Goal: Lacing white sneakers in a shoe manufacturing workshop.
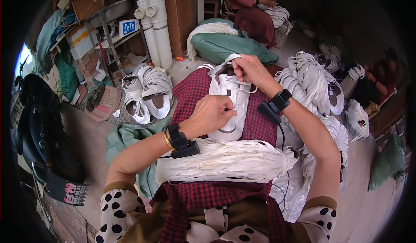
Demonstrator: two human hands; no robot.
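A white shoe upper [227, 132] lies lengthwise over my lap, on a red-and-black checked cloth [188, 89]. My right hand [255, 75] is closed at its far end, pinching a white shoelace [247, 85] that loops down beside the eyelets. My left hand [211, 116] rests over the middle of the upper with fingers curled and thumb pressed in; whatever is between them is hidden. Across my lap, nearer to me, lies a thick bundle of white laces [221, 160].
White shoe uppers [147, 93] are piled on the floor at left, and stacked uppers [307, 80] stand at right. A green sack [234, 43] lies ahead. Beyond it sits a person in dark red [255, 19]; another person [379, 80] is at far right. A dark scooter [45, 130] stands left.
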